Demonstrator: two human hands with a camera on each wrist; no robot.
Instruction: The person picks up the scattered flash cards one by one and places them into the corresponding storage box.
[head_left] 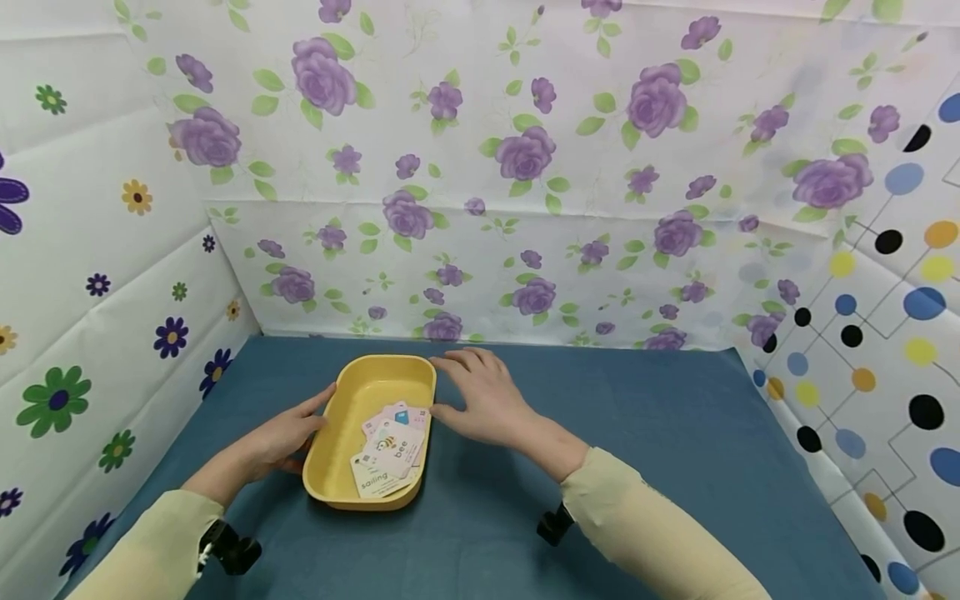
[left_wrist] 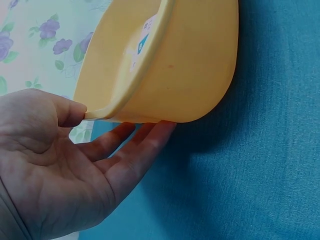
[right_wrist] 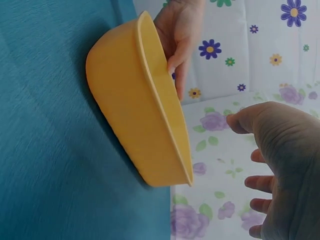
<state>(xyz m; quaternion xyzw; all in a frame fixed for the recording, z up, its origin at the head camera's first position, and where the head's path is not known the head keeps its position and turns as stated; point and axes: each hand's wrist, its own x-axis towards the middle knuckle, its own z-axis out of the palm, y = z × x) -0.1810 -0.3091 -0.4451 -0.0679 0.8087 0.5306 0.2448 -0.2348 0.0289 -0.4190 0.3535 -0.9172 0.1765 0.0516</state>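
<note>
A yellow plastic bin (head_left: pixel 330 446) stands left of the middle on the blue cloth, its long side running away from me. Inside, flash cards (head_left: pixel 393 446) lie overlapped towards the right; the words "bee" and "sailing" show on two of them. My left hand (head_left: pixel 273 442) grips the left side, thumb on the rim and fingers against the outer wall, as the left wrist view also shows. Beside the right rim, my right hand (head_left: pixel 483 400) hovers with fingers spread and loosely bent, nothing held. From the right wrist, that hand (right_wrist: pixel 285 165) appears apart from the bin.
Blue cloth (head_left: pixel 615 450) covers the table. A sheet with purple roses (head_left: pixel 525 154) hangs behind, a flower-printed sheet (head_left: pixel 97 283) on the left, and a dotted sheet (head_left: pixel 885 333) on the right. Black wrist cameras (head_left: pixel 232 550) sit below both sleeves.
</note>
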